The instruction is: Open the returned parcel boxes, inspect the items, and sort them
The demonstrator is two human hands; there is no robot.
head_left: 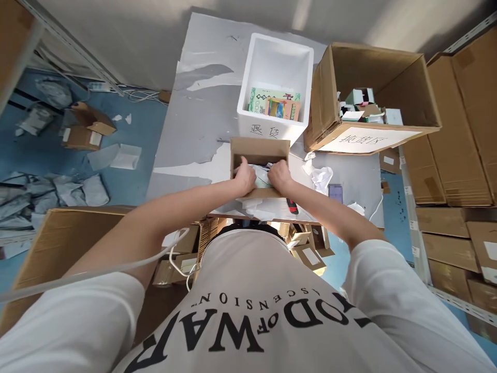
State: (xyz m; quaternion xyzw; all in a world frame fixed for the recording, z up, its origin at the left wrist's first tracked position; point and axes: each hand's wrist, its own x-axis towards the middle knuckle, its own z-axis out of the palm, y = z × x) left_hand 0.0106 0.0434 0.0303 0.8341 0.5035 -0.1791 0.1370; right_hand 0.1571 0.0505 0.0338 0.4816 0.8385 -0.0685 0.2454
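Observation:
A small open cardboard box (261,145) stands on the table in front of me, and both my hands reach into it. My left hand (245,177) is closed, its thumb raised and its fingers curled down at the left side of the contents. On the right, my right hand (280,176) is closed with bent fingers. Between them lies a pale green and white flat item (261,176), perhaps paper or packaging; its kind is not clear. My fingertips are hidden, so what each hand pinches does not show. A red and black cutter (292,206) lies beside the box, below my right wrist.
Behind the box stands a white foam box (244,93) with colourful packs inside. To its right is a large carton (320,98) holding small boxes. Crumpled white paper (322,177) and a phone-like object (335,192) lie at the right. A cable (116,267) crosses my left arm.

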